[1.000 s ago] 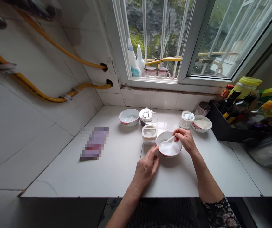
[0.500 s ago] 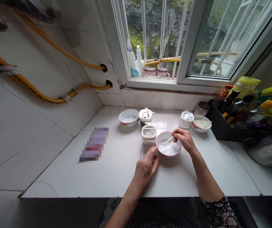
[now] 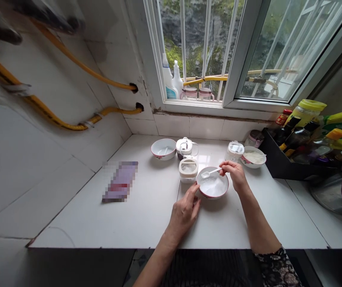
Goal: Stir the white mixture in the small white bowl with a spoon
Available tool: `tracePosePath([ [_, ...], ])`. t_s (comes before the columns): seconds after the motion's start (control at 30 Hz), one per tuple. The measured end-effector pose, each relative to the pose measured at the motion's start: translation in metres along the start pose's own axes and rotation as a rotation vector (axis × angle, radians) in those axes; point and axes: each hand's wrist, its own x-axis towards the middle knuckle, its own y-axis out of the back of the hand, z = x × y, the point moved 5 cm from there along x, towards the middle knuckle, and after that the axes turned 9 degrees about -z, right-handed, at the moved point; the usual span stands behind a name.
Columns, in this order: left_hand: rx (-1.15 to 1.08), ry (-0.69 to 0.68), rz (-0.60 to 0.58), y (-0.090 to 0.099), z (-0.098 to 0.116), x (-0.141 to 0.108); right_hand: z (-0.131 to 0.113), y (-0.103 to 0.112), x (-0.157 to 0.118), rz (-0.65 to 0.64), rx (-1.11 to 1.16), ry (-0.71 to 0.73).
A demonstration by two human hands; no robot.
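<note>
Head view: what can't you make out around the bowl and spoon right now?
- Purple packet: blurred out, label unreadable.
- Contents of the small lidded jars: the lids hide them.
- White grains in the bowl: too fine to tell what they are.
- Spoon in the right hand: too small to tell whether loaded.
- Left hand: contact with the bowl rim unclear.
- Bottles at right: cut by the frame edge.

A home kitchen, white tiled counter (image 3: 147, 215) and walls, barred window (image 3: 207, 52) over the worktop, yellow gas hoses (image 3: 69, 123) along the wall, 3 bowls and lidded seasoning jars (image 3: 188, 170), sauce and oil bottles (image 3: 308, 131) crowded at the right
</note>
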Motion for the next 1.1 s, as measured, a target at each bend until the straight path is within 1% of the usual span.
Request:
tracePosePath([
  [0.1, -0.004, 0.004, -0.003, 0.000, 0.000, 0.000, -0.006, -0.010, 0.002, 0.049, 0.004, 0.072],
  [0.17, 0.001, 0.003, 0.003, 0.000, 0.000, 0.001, -0.013, -0.022, 0.001, 0.073, -0.074, 0.171],
  [0.2, 0.004, 0.000, 0.009, 0.000, 0.000, 0.001, -0.018, -0.028, -0.001, 0.089, -0.149, 0.237],
  [0.27, 0.005, -0.012, 0.016, -0.001, 0.001, 0.001, -0.027, -0.042, -0.006, 0.098, -0.379, 0.400],
  [0.37, 0.002, -0.028, 0.023, -0.001, 0.002, 0.001, -0.034, -0.064, -0.016, 0.018, -0.718, 0.636],
  [0.43, 0.005, -0.028, 0.024, 0.000, 0.002, 0.001, -0.036, -0.068, -0.020, -0.012, -0.807, 0.712],
  [0.5, 0.012, -0.033, 0.026, 0.000, 0.002, 0.001, -0.039, -0.060, -0.022, 0.036, -0.788, 0.708],
  [0.6, 0.022, -0.039, 0.024, 0.000, 0.003, 0.001, -0.042, -0.036, -0.023, 0.135, -0.702, 0.611],
  [0.67, 0.023, -0.031, 0.021, 0.001, 0.002, 0.001, -0.043, -0.023, -0.024, 0.116, -0.686, 0.564],
  [0.77, 0.020, -0.019, 0.019, 0.001, 0.002, 0.001, -0.044, -0.011, -0.025, 0.040, -0.758, 0.556],
  [0.83, 0.019, -0.016, 0.014, 0.002, 0.002, 0.001, -0.043, -0.009, -0.026, -0.005, -0.813, 0.551],
  [0.93, 0.019, -0.010, 0.006, 0.002, 0.002, 0.000, -0.039, -0.015, -0.026, -0.073, -0.862, 0.514],
  [1.03, 0.008, 0.000, 0.002, 0.002, 0.002, 0.000, -0.032, -0.022, -0.024, -0.124, -0.848, 0.435],
  [1.1, 0.002, 0.008, -0.001, 0.002, 0.002, 0.000, -0.027, -0.023, -0.021, -0.120, -0.802, 0.366],
])
